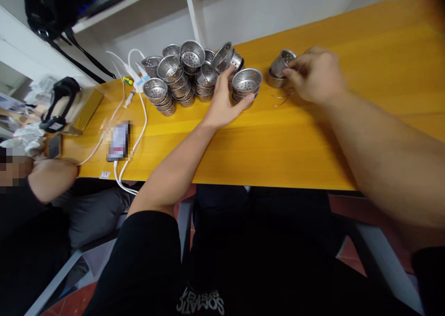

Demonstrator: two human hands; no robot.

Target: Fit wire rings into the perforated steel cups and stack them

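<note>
With our right hand (pixel 321 75) we pinch a perforated metal cup (pixel 282 66) between thumb and fingers, holding it tilted just over another cup (pixel 276 80) that stands on the yellow table (pixel 260 154). Our left hand (pixel 220 105) is spread, thumb and fingers apart around a short stack of cups (pixel 246 80); we cannot tell how firmly it touches them. Left of that hand, more stacked cups (pixel 170 70) crowd together, and nearer us lies a phone (pixel 118 142) beside white cables (pixel 146 116).
</note>
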